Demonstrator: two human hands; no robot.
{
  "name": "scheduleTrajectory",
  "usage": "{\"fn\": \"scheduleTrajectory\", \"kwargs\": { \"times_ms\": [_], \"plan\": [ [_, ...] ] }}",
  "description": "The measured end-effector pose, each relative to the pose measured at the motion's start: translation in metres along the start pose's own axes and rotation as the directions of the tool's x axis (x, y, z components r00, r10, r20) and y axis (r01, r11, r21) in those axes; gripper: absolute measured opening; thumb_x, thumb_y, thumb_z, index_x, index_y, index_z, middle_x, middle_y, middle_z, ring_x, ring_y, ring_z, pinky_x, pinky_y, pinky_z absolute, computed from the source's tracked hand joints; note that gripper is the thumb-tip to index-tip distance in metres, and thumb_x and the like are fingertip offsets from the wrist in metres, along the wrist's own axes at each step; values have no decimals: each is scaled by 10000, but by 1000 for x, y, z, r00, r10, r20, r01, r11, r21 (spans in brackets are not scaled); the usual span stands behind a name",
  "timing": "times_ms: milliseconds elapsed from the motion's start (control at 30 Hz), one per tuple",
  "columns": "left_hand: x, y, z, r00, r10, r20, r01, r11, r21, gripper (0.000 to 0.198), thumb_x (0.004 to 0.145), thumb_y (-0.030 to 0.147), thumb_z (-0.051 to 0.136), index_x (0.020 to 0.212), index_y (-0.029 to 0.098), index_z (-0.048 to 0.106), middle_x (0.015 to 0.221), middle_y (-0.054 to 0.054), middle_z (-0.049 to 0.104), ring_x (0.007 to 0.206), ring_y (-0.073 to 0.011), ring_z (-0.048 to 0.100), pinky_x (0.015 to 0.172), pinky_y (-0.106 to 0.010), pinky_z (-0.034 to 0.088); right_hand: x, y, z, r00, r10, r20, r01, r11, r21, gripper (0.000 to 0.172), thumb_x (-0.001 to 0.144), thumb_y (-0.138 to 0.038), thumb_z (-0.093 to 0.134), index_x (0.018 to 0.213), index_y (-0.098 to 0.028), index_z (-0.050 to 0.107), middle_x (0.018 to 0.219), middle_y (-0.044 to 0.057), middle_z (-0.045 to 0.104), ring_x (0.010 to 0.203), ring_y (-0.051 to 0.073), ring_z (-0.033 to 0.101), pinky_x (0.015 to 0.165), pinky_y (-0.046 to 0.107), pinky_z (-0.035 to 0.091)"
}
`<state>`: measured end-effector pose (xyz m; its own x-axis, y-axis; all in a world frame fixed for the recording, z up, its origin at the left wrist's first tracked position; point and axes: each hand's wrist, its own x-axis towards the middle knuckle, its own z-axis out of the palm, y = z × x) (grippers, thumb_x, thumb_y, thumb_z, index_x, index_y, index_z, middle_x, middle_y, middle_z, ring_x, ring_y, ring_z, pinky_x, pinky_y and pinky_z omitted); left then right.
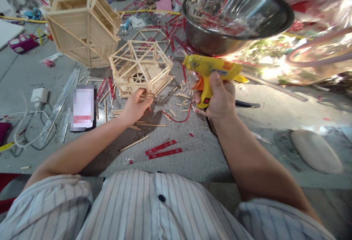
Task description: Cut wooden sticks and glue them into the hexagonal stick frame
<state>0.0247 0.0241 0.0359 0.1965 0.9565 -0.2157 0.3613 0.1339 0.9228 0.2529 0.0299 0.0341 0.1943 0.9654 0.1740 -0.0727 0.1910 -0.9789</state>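
A yellow glue gun (205,67) is gripped in my right hand (221,95), its nozzle pointing left toward a small wooden stick frame (140,67). My left hand (137,106) pinches the front lower edge of that frame, near an upright stick. The nozzle is apart from the frame, to its upper right. Behind and to the left stands a larger structure of sticks (85,31). Loose short sticks (181,95) lie between my hands.
A steel bowl (209,42) with clear and red wrappers stands at the back right. A phone (83,108) lies left of my left hand, near a white charger (40,95) with cables. Red strips (165,150) lie in front, and a pale oval object (316,151) sits far right.
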Motion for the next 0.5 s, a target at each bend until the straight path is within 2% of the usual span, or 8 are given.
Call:
{"fn": "scheduleTrajectory", "kwargs": {
  "times_ms": [200,333,400,467,500],
  "plan": [
    [3,-3,-4,1000,25,11,-25,1000,13,189,822,284,572,967,178,631,634,18,526,521,-93,490,506,-219,450,0,-1,0,999,32,-2,-32,998,47,386,722,-661,621,827,-291,588,639,-18,606,382,102,407,370,295,296],
    [1,-4,-4,998,65,12,-65,997,47,223,815,294,564,981,161,634,659,3,562,556,-102,516,536,-217,457,-1,-2,1,999,34,1,-34,998,53,376,722,-653,630,834,-296,591,625,-24,605,374,102,410,366,291,291],
    [-3,0,-7,998,56,29,-59,991,123,283,823,309,540,1042,151,626,704,-26,616,612,-132,580,567,-235,482,-1,-2,1,1000,27,14,-27,999,47,370,734,-653,619,840,-300,583,626,-22,607,394,116,451,369,293,305],
    [-9,9,-14,995,74,73,-92,949,300,313,831,309,515,1071,147,630,801,-68,675,707,-168,638,642,-266,511,-2,-2,1,1000,22,16,-23,998,60,364,734,-644,627,836,-298,582,633,-17,616,413,127,488,370,295,323],
    [-13,15,-21,989,93,114,-132,900,415,311,830,305,509,1064,148,642,875,-89,696,772,-186,657,703,-286,519,-2,-2,1,1000,23,8,-24,997,69,362,730,-638,636,828,-294,585,632,-16,621,407,124,486,368,295,328]
  ]
}}
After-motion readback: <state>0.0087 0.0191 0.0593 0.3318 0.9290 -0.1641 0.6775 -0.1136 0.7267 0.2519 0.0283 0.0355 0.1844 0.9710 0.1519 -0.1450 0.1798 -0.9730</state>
